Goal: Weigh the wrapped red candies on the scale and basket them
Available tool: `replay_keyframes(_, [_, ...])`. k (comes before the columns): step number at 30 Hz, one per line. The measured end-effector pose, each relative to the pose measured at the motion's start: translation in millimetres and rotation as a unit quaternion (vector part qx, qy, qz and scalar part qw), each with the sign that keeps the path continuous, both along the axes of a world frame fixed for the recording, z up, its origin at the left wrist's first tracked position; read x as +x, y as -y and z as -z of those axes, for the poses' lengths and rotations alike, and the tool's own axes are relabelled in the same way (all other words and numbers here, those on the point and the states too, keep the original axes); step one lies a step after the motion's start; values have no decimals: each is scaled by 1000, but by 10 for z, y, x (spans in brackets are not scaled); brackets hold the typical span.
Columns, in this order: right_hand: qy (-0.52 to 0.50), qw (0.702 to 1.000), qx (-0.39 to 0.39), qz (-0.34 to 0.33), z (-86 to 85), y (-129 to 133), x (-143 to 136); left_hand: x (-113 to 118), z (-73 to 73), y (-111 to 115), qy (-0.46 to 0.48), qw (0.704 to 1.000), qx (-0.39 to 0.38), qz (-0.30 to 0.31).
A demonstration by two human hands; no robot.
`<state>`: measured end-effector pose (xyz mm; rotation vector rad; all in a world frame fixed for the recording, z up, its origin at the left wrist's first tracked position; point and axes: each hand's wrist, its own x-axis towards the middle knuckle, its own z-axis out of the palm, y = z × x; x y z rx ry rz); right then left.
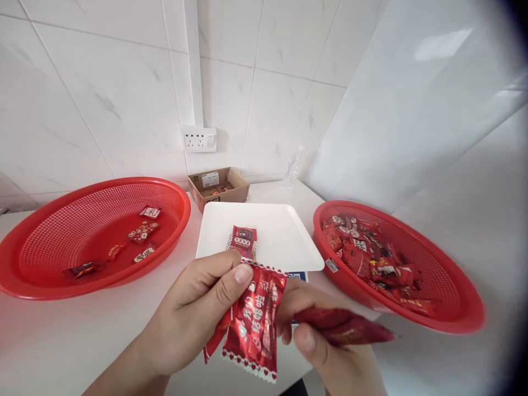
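My left hand pinches a shiny red candy packet with white lettering and a heart-patterned edge. Behind it, part of another red wrapper shows in the same grip. My right hand is partly behind the first packet, its thumb and fingers closed around a darker red candy packet that points right. Beyond my hands is a white tray, with a small red candy packet lying at its left side. The tray hides most of a blue-and-white object under its front edge.
A red perforated basket with several packets stands left. Another red basket, heaped with red packets, stands right. Behind the tray are a cardboard box and a clear plastic bottle. A socket is on the tiled wall.
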<state>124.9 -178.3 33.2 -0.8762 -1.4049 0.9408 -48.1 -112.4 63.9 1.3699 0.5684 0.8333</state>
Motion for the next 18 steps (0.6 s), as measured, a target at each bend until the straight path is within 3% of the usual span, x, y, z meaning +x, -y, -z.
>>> replay_keyframes(3, [2,999,18,32,-15,-25,-12,-24,-6,-31,-27,998,9,64])
replay_keyframes(7, [38,997,27,59,-17,-33,-47,-5,29,-48,-59,993,36,101])
replay_keyframes(9, [72,989,68,113,-15,-31,-64,9,39,-49,-59,994,37,85])
replay_keyframes(15, [125,929,175,303,-3,-58,-85,-6,38,52,-22,989,124,-76])
replay_keyframes(18, [108,914,186,344,8,-75,-95,3,84,141,-43,987,151,-42])
